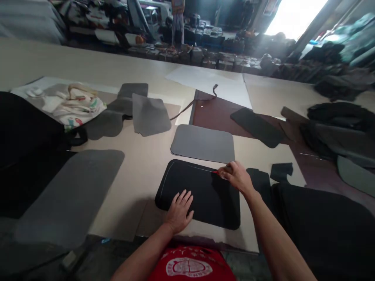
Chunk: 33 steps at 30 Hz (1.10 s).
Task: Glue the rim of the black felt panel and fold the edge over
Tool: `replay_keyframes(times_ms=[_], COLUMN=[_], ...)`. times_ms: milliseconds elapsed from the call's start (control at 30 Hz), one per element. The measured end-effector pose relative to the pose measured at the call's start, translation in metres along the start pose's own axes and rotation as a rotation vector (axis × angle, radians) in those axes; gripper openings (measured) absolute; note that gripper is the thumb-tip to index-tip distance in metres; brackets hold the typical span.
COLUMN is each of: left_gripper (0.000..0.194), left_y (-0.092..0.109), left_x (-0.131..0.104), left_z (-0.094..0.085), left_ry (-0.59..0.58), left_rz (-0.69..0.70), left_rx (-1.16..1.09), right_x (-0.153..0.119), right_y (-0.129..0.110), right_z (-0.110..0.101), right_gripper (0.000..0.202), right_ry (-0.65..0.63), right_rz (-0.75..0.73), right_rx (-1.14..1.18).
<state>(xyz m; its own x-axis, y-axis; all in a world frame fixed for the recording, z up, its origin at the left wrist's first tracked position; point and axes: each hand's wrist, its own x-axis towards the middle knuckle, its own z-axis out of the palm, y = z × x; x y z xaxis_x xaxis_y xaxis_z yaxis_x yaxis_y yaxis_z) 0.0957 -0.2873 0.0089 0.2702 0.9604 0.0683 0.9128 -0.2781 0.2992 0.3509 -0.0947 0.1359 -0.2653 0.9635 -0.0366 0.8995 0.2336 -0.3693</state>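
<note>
A black rounded rectangular panel (202, 199) lies flat on the table before me. A thin pale line follows its left side and its far edge. My left hand (180, 210) rests on the panel's near left part, fingers stretched out and spread. At the far right edge of the panel, my right hand (236, 175) is closed around a red-tipped tool (216, 172). Its tip touches the panel at the end of the pale line; most of its body is hidden by my fingers. Just beyond lies a grey rounded panel (203, 142).
Grey sheets (73, 191) and a black pile (325, 226) flank the work area. A crumpled printed cloth (74, 103) lies at the far left. Dark cut pieces (258, 127) and a brown sheet (211, 113) with a thin strap (184, 109) lie beyond. Stacked goods fill the background.
</note>
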Motion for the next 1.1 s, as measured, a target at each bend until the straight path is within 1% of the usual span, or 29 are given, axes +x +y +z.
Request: replay_keyframes(times_ms=[133,333,400,500,567,667,733,800,867,967,1100], left_gripper=[0.057,0.055,0.055,0.056,0.051,0.047,0.052,0.063,0.075,0.088,0.094], left_y=[0.0,-0.003,-0.002,-0.002,-0.005,-0.02,-0.035,-0.048,-0.055,-0.055,-0.05], left_x=[0.0,-0.002,-0.001,0.002,0.006,0.018,0.03,0.044,0.058,0.073,0.078], left_z=[0.0,0.005,0.007,0.006,0.001,-0.015,-0.029,-0.041,-0.05,-0.057,-0.06], left_ry=[0.027,0.131,0.142,0.118,0.072,-0.027,-0.103,-0.187,-0.264,-0.331,-0.356], left_rz=[0.016,0.009,-0.004,-0.028,-0.052,-0.087,-0.119,-0.163,-0.2,-0.232,-0.242], left_rx=[0.034,0.028,0.024,0.007,-0.017,-0.045,-0.039,-0.013,0.023,0.068,0.093], right_x=[-0.019,-0.044,-0.05,-0.057,-0.061,-0.063,-0.063,-0.064,-0.065,-0.068,-0.08], right_y=[0.033,0.079,0.091,0.102,0.105,0.105,0.103,0.099,0.096,0.09,0.085], right_z=[-0.011,-0.022,-0.023,-0.022,-0.02,-0.019,-0.02,-0.021,-0.022,-0.022,-0.02], right_gripper=[0.02,0.022,0.022,0.024,0.024,0.024,0.023,0.023,0.023,0.023,0.022], right_ry=[0.032,0.093,0.11,0.142,0.166,0.183,0.182,0.182,0.184,0.18,0.175], right_rz=[0.07,0.168,0.192,0.207,0.214,0.227,0.228,0.228,0.229,0.246,0.258], right_rx=[0.001,-0.02,-0.023,-0.025,-0.024,-0.016,-0.009,-0.011,-0.017,-0.016,0.004])
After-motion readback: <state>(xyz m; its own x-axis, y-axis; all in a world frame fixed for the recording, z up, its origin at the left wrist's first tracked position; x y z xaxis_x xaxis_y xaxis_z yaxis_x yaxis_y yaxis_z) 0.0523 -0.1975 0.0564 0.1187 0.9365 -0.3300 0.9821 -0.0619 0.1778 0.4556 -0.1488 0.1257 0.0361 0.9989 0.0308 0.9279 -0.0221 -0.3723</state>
